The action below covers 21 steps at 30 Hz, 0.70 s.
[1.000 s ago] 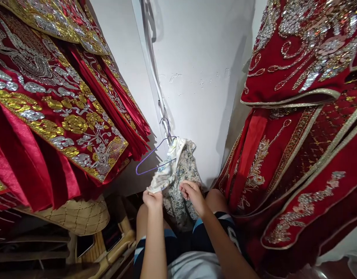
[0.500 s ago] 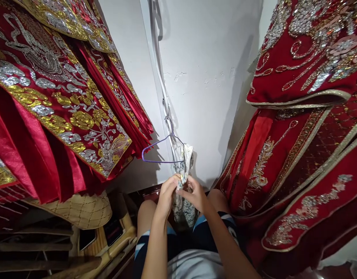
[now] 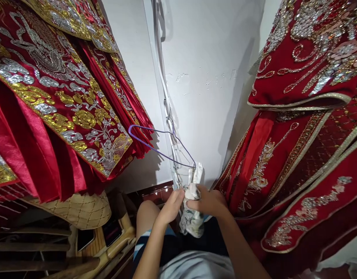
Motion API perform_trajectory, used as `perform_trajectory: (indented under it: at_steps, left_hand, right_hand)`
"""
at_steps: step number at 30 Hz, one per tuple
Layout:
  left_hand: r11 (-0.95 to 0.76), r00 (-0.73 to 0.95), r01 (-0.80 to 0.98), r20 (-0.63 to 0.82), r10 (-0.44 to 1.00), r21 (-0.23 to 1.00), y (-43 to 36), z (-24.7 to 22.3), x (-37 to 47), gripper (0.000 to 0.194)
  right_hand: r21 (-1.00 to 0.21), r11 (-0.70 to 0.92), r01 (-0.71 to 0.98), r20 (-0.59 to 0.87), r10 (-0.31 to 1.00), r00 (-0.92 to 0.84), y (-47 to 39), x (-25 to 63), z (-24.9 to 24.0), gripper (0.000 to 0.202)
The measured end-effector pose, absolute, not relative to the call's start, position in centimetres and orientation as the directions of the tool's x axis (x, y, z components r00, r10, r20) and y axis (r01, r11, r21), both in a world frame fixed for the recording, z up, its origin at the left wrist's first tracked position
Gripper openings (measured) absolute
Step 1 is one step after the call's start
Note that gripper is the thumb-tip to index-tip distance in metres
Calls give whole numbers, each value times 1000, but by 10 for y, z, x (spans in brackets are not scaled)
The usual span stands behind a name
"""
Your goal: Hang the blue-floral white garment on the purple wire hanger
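Observation:
A whitish patterned garment (image 3: pixel 192 223) hangs by a strap from the right end of a purple hanger (image 3: pixel 155 147). The hanger tilts down to the right, its hook on a pale strap by the wall. My right hand (image 3: pixel 209 200) is closed around the garment's upper part, thumb across the front. At the garment's left edge, my left hand (image 3: pixel 173 204) pinches the cloth between thumb and fingers. The hanger's left end carries nothing.
Red embroidered garments with gold and silver sequins (image 3: pixel 85 116) hang at left. More beaded red clothing (image 3: pixel 297 162) hangs at right. A bamboo seat (image 3: pixel 108 252) with two phone-like dark slabs (image 3: pixel 85 238) stands at lower left. Behind is a white wall (image 3: pixel 204 77).
Both hands and the garment have moved down and to the right. The hanger has been pulled into a tilt, its left end swinging up and outward.

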State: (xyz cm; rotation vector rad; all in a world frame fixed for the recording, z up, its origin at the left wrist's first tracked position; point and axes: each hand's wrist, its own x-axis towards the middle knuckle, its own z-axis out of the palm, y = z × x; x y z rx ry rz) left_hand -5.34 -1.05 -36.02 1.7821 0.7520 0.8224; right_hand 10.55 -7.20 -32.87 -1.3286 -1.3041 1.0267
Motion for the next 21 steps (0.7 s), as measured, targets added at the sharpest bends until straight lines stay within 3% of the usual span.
perform_trajectory:
  at_steps: [3, 8, 9, 11, 14, 17, 21]
  left_hand:
    - [-436, 683, 340, 99, 723, 833, -6, -376, -72, 40]
    - [-429, 648, 576, -68, 759, 696, 1, -385, -117, 50]
    - [-414, 646, 565, -71, 760, 714, 1, -386, -125, 51]
    - [-361, 660, 496, -73, 748, 789, 0, -386, -138, 49]
    - [-246, 639, 388, -67, 767, 888, -5, -376, -147, 44]
    - [-180, 575, 296, -25, 818, 938, -7, -356, -147, 40]
    - [-319, 509, 308, 127, 851, 896, 2, -335, -148, 48]
  right_hand:
    - [-968, 51, 244, 66, 996, 52, -76, 127, -312, 16]
    - [-916, 298, 270, 343, 929, 139, -58, 152, -291, 11]
    - [-901, 332, 280, 389, 903, 182, -49, 153, -288, 10]
    - [-877, 397, 271, 457, 864, 210, -22, 151, -286, 33]
    - [-891, 416, 182, 442, 885, 147, 30, 141, -292, 51]
    - [-909, 321, 264, 366, 920, 140, 82, 132, -306, 47]
    - [-873, 185, 450, 267, 956, 124, 117, 135, -327, 37]
